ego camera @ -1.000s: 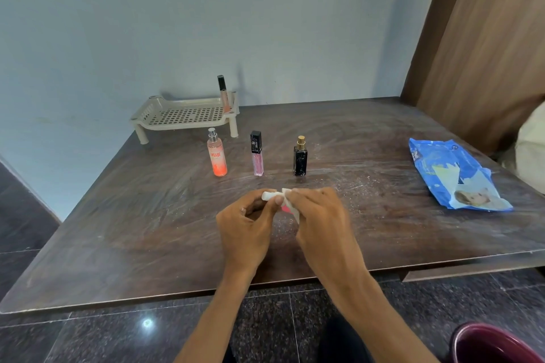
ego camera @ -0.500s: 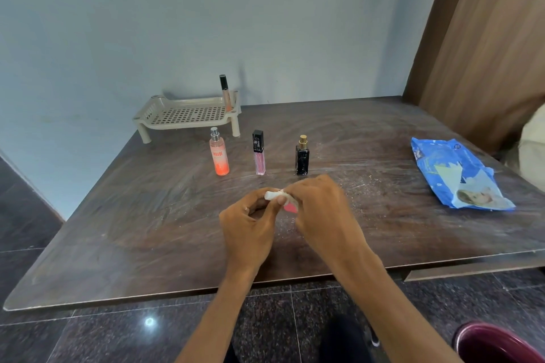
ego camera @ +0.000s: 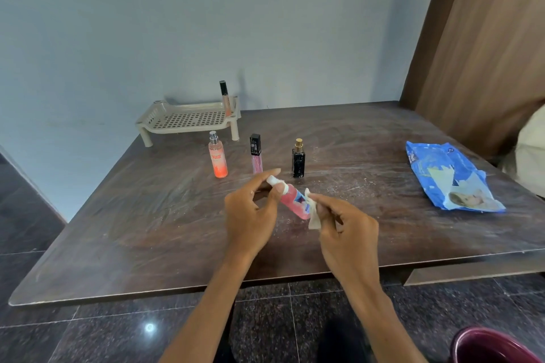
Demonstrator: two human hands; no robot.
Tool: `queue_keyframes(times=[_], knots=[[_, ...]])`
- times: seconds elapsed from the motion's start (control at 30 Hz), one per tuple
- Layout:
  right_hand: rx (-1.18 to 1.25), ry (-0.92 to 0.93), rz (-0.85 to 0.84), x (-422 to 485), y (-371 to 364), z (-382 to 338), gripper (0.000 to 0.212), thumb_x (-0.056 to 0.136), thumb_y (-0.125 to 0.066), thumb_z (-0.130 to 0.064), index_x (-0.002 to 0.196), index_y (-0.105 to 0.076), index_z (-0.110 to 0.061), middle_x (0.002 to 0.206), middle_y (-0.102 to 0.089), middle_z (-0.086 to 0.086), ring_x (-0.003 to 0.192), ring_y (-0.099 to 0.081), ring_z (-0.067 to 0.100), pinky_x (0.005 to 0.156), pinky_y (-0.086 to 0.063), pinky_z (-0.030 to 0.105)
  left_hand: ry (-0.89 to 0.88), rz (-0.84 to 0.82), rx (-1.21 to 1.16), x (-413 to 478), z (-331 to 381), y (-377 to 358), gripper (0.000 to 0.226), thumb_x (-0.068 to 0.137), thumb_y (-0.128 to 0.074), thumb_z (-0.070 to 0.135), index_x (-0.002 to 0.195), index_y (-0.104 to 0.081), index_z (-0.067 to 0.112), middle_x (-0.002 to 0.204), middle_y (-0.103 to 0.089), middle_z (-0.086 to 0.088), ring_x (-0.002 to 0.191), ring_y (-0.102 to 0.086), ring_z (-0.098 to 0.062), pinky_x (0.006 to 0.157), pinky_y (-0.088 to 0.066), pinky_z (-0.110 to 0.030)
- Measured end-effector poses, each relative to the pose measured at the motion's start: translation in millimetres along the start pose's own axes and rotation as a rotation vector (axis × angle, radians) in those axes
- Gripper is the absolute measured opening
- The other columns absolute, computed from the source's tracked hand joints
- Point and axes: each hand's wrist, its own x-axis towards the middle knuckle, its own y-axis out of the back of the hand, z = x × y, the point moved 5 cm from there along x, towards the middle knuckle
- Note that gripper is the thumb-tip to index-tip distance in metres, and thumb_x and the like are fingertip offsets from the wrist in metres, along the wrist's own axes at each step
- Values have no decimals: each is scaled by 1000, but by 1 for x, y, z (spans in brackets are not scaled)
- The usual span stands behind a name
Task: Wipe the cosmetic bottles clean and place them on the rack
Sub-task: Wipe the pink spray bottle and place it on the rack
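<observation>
A: Which step is this?
B: Wiping. The left hand (ego camera: 250,212) pinches the pink bottle (ego camera: 292,200) by its cap, near the tabletop's front edge. The right hand (ego camera: 348,233) pinches a wipe (ego camera: 313,215) against its base.
A: Next?
B: Probably a carry to the rack (ego camera: 188,119), far-left corner.

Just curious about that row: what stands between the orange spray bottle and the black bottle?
A pink lip gloss tube with a black cap stands upright between the orange spray bottle and the black bottle, in the head view.
</observation>
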Motion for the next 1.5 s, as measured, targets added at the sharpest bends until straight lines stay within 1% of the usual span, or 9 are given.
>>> queue_keyframes(times=[0.23,0.37,0.53,0.63,0.83,1.0,1.17,1.3,1.5], knots=[[137,-115,-35,11,-3,2,23,95,-58,-14,109,-72,-25,84,-72,-15,63,-60,-8,56,-42,6,-178,-265,150,22,25,-19,38,93,-70,18,130,-65,19,107,-77,0,93,-72,-6,85,-58,-19],[126,-165,-24,14,-4,12,23,96,-57,-17,112,-72,-26,90,-72,-14,74,-64,-4,67,-49,11,-148,-336,89,15,23,-30,37,99,-60,24,136,-58,19,115,-67,11,101,-67,3,88,-53,-10],[120,-186,-35,16,-3,16,24,96,-56,-18,114,-71,-26,97,-72,-15,81,-65,-4,70,-49,8,-51,-487,-49,-13,3,-47,49,103,-54,23,150,-43,15,140,-59,6,128,-57,-3,104,-47,-17],[96,-166,-33,16,-2,14,24,96,-56,-17,113,-71,-25,97,-71,-16,86,-64,-7,74,-48,7,-109,-439,10,-14,-4,-51,51,96,-64,10,145,-49,13,133,-57,4,121,-60,-10,100,-54,-26],[97,-111,-24,16,-2,6,23,95,-57,-10,112,-70,-18,87,-71,-4,71,-61,-8,57,-42,1,-174,-284,132,-5,-12,-49,45,93,-70,15,136,-61,10,107,-61,-5,93,-66,-18,82,-60,-35],[42,-117,-102,34,-7,8,27,95,-55,-8,112,-71,-21,90,-71,-17,79,-61,-14,66,-45,3,-105,-378,72,-1,-12,-45,59,89,-72,9,144,-52,20,121,-71,4,108,-68,-8,95,-52,-15],[11,-98,-139,39,-13,7,28,95,-53,-6,111,-72,-21,82,-63,-29,79,-59,-18,66,-43,1,-114,-514,109,-3,-8,-51,43,99,-57,6,141,-48,13,130,-64,-2,120,-61,-14,105,-50,-35],[-16,-50,-81,28,-13,5,29,97,-53,-11,120,-67,-18,102,-71,-12,86,-60,-14,71,-43,0,-164,-397,170,-4,-5,-53,50,93,-66,7,140,-50,5,127,-59,-3,111,-56,-9,98,-48,-25],[-11,-22,-65,23,-7,1,26,96,-55,-7,118,-68,-15,97,-69,-10,78,-58,-18,63,-41,-2,-207,-389,136,-2,-4,-51,40,93,-68,6,131,-60,3,114,-72,-5,99,-67,-10,88,-52,-13]])
